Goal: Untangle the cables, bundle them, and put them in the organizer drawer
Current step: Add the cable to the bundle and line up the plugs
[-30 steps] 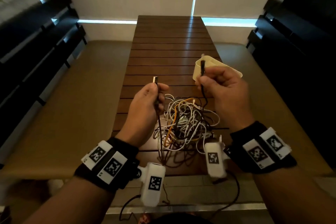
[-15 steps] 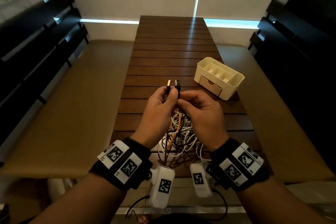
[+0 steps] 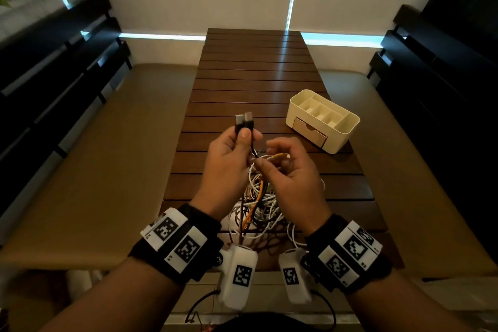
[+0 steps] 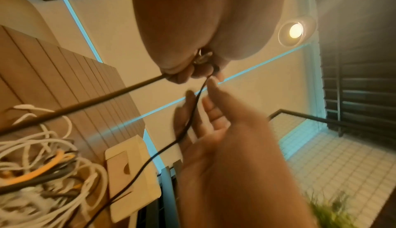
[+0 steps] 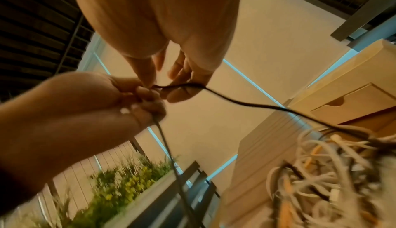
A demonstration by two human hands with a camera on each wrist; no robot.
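Two plugs [image 3: 244,120] in left hand [image 3: 229,164] | organizer [image 3: 323,121] near right table edge [image 3: 361,170]
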